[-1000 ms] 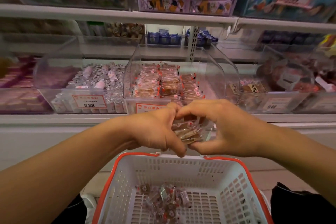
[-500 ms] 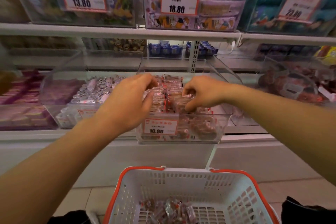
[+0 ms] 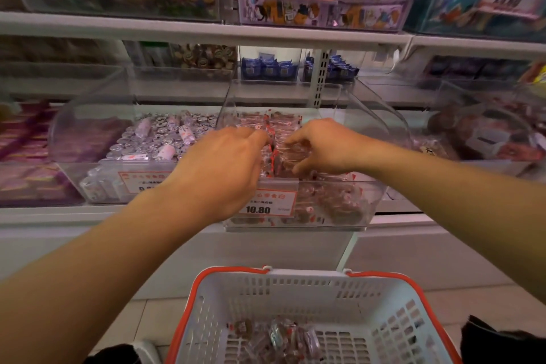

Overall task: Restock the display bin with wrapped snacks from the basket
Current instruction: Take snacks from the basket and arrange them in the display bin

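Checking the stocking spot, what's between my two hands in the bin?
In the head view, a red-edged row of wrapped snacks lies between the left hand and right hand.

The display bin, a clear plastic box with a 10.80 price tag on its front wall, sat on the shelf holding neat rows of red-edged wrapped snacks. Below it, the white basket with an orange rim held a few loose wrapped snacks on its slotted bottom.
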Motion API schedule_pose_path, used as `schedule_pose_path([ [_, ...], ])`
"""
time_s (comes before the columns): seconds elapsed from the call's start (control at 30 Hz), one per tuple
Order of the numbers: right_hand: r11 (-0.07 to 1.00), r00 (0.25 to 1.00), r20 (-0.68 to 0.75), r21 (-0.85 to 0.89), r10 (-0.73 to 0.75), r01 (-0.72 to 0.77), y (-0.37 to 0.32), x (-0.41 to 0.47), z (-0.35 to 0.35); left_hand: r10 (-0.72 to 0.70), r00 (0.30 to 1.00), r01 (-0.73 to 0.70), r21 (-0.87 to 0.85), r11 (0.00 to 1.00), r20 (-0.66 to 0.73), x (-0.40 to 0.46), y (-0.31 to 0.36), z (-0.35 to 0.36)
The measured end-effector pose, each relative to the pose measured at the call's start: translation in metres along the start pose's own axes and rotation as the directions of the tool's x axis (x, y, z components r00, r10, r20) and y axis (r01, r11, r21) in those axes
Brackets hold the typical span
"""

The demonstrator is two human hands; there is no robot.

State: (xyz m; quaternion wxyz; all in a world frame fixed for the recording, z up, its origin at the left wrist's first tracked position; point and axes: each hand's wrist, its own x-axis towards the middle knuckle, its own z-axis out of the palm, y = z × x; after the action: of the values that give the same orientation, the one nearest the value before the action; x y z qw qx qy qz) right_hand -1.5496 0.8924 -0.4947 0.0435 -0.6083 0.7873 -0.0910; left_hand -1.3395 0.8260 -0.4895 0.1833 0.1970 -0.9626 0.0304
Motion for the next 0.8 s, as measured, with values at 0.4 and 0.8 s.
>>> schedule_pose_path([
  [0.4, 0.982, 0.918, 0.397, -0.177, 0.011, 0.064, -0.008, 0.020, 0.014, -0.008, 0.972, -0.020, 0.118, 0.993, 0.233, 0.005, 0.015, 0.014],
  [0.8, 0.980, 0.862, -0.484, 0.045, -0.150, 0.196, -0.025, -0.035, -0.009, 0.004, 0.936, -0.079, -0.198, 0.977, -0.353, -0.021, 0.019, -0.005],
])
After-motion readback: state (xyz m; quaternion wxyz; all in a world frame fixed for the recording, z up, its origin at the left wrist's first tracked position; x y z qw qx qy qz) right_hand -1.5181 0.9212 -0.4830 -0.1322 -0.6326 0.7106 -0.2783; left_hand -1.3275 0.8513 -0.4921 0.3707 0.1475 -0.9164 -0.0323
